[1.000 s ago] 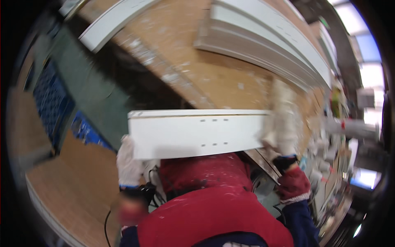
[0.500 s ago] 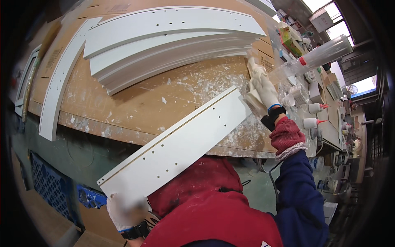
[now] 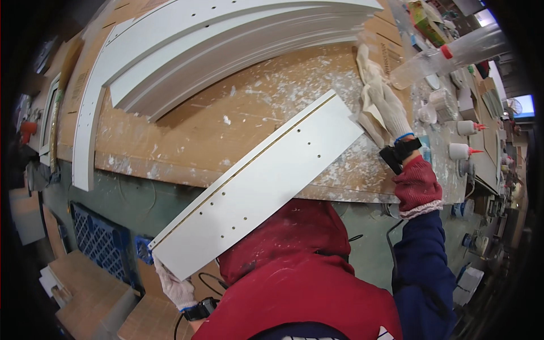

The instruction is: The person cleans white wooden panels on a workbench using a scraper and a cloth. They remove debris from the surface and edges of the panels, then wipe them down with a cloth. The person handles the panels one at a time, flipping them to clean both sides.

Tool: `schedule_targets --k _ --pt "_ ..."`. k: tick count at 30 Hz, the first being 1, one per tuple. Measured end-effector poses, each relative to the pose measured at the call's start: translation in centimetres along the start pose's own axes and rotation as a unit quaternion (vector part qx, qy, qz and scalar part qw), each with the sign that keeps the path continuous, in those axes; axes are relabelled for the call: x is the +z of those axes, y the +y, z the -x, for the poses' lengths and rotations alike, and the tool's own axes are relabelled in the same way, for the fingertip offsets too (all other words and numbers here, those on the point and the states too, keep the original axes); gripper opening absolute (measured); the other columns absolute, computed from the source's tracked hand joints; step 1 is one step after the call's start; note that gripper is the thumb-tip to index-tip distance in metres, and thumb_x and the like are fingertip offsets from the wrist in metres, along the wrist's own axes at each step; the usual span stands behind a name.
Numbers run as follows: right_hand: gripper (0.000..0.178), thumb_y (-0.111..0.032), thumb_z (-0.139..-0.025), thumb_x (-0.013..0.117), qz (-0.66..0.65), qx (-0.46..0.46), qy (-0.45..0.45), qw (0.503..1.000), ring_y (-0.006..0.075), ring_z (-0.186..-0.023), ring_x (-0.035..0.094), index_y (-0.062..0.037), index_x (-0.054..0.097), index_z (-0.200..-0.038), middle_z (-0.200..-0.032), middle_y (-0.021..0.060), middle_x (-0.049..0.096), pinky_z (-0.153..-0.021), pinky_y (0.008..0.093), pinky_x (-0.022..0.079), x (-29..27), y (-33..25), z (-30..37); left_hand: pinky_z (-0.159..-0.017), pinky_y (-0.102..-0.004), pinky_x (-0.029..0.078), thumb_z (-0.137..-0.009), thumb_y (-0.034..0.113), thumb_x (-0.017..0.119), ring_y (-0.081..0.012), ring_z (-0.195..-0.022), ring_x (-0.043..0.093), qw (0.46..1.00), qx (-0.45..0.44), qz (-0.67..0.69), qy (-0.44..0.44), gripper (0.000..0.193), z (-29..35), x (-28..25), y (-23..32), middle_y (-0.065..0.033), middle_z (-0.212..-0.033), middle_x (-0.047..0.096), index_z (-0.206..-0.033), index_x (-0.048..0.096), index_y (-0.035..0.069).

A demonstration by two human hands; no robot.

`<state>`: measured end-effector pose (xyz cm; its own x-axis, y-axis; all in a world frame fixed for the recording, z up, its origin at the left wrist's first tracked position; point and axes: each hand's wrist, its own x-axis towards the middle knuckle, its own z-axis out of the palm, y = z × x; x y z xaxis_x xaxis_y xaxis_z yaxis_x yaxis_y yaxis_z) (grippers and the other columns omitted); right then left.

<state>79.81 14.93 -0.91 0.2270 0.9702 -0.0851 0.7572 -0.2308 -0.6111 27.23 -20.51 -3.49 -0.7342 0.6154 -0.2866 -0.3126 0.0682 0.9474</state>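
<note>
Board, wht, lower end in closed L fingers; R fingers near-straight, hold on cloth unclear

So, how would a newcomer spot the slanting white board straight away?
Find the brown table. Across its near edge, a white board slants, its lower-left end at the left hand. Unlike the stacked boards farther back, it lies apart and shows a brown groove along its upper long edge.

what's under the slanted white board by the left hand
Below the white board, brown tabletop and red garment show around its edges. The left hand at its lower-left corner is partly covered. Anything directly underneath is hidden, including whether board and tabletop touch.
</note>
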Motion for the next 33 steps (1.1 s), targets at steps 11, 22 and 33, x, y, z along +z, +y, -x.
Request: schedule_targets --k 11,22,33 --pt "0.044 -0.034 -0.094 0.055 0.021 -0.068 -0.035 0.997 0.0295 -0.106 0.062 -0.0037 0.056 -0.125 -0.116 0.0193 0.064 -0.090 0.0370 0.045 1.9 -4.8 4.4 -0.092 -0.0345 0.050 -0.068 -0.016 0.054 -0.0270 -0.130 0.043 0.903 -0.120 -0.340 -0.235 0.083 0.7 -2.9 5.6 -0.0145 -0.148 0.035 -0.146 0.036 0.006" --pt "0.041 -0.029 -0.095 0.055 -0.007 -0.064 -0.081 0.995 0.0213 -0.104 0.059 0.0006 0.056 -0.123 -0.115 0.0145 0.063 -0.089 0.0320 0.044 1.7 -3.6 2.7 -0.092 -0.0389 0.044 -0.094 0.021 0.059 -0.0235 -0.098 0.056 0.791 0.382 -0.453 -0.150 0.034 -0.8 -2.1 6.1 -0.0107 -0.110 0.056 -0.127 0.061 0.012" --pt "0.035 -0.034 -0.097 0.057 -0.207 -0.157 0.114 0.959 0.0150 -0.075 0.063 -0.0042 0.063 -0.115 -0.093 0.0076 0.066 -0.065 0.0285 0.052 1.1 -10.2 6.7 -0.067 -0.0276 0.049 -0.082 0.021 0.063 -0.0138 -0.072 0.056 0.986 -0.024 -0.156 0.047 0.038 0.9 -0.1 6.1 -0.0035 -0.081 0.057 -0.115 0.054 0.003"
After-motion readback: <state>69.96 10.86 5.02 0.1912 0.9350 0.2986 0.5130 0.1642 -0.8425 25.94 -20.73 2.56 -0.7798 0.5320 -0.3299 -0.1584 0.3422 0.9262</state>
